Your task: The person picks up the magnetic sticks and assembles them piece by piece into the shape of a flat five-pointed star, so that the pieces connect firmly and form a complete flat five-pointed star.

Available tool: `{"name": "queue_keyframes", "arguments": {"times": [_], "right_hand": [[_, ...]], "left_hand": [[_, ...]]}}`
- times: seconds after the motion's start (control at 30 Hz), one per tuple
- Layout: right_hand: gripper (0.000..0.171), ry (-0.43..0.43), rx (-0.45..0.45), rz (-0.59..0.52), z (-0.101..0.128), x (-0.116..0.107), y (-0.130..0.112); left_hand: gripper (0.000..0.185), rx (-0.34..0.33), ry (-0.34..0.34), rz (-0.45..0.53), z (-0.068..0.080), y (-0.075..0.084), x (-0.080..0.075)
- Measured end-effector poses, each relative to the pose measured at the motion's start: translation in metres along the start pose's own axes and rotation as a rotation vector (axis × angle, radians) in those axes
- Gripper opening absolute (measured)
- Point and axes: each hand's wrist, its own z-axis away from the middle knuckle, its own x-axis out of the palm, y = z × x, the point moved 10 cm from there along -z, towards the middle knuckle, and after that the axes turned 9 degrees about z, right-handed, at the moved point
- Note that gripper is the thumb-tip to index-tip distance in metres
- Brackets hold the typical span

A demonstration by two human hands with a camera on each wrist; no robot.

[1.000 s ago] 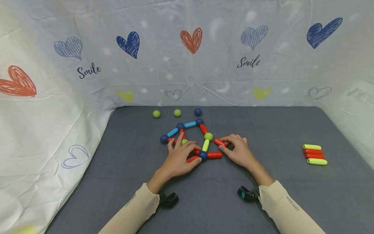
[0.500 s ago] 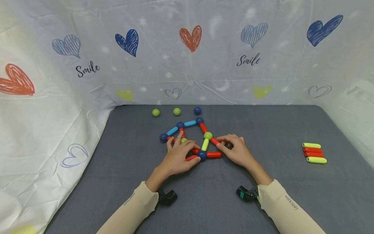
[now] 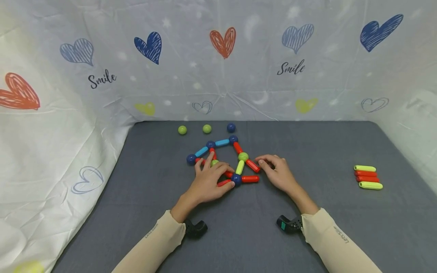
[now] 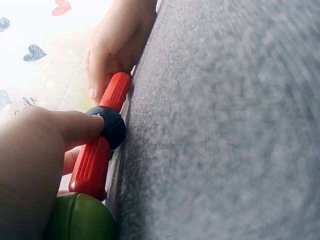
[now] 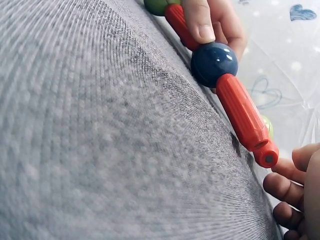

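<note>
A ring of magnetic building sticks and balls lies on the table in the head view, with blue, red and yellow-green sticks. My left hand [image 3: 209, 182] is spread over its left front and covers part of it. The left thumb presses on the front blue ball [image 4: 112, 127], and other fingers rest on sticks behind it. One red stick [image 3: 250, 179] points right from that ball. Another red stick [image 3: 253, 165] slants from the green ball [image 3: 243, 156] toward my right hand [image 3: 278, 172]. The right hand holds nothing; its loosely bent fingertips [image 5: 280, 186] are just right of the stick ends.
Two loose green balls [image 3: 206, 129] and a blue ball [image 3: 231, 127] sit in a row at the table's back. To the far right lie several red and yellow-green sticks [image 3: 367, 174] side by side. A printed curtain [image 3: 252, 76] hangs behind the grey table [image 3: 324, 151].
My right hand brought a red magnetic stick left to the green ball, then let it go and moved slightly right. The stick now stays at the ball. My left hand has kept its place.
</note>
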Motion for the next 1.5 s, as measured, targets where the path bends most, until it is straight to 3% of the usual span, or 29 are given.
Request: {"name": "queue_keyframes", "arguments": {"times": [0.13, 0.27, 0.37, 0.5, 0.6, 0.77, 1.0, 1.17, 1.5], "right_hand": [[0.024, 0.011, -0.008, -0.005, -0.003, 0.001, -0.001], [0.023, 0.001, -0.003, -0.007, -0.005, 0.004, -0.001], [0.023, -0.007, 0.01, -0.015, -0.005, 0.006, -0.001], [0.023, -0.011, 0.022, -0.018, -0.006, 0.006, -0.001], [0.024, -0.015, 0.03, -0.013, -0.006, 0.006, 0.001], [0.025, -0.028, 0.049, -0.02, -0.006, 0.008, 0.003], [0.027, -0.045, 0.083, -0.038, -0.008, 0.009, 0.006], [0.032, -0.109, 0.12, -0.051, -0.017, 0.013, 0.007], [0.042, -0.244, 0.145, -0.032, -0.064, 0.024, 0.002]], "left_hand": [[0.039, -0.002, 0.011, 0.027, 0.001, -0.004, -0.006], [0.043, 0.023, 0.093, 0.05, 0.006, -0.012, -0.023], [0.047, 0.01, 0.207, 0.042, 0.014, -0.027, -0.042], [0.056, -0.091, 0.287, 0.034, 0.027, -0.06, -0.056], [0.061, -0.15, 0.27, 0.039, 0.033, -0.077, -0.055], [0.062, -0.167, 0.223, 0.048, 0.033, -0.082, -0.049], [0.065, -0.099, 0.174, 0.012, 0.031, -0.076, -0.042], [0.06, -0.048, 0.17, 0.029, 0.031, -0.071, -0.039], [0.056, 0.013, 0.174, 0.023, 0.03, -0.064, -0.035]]}}
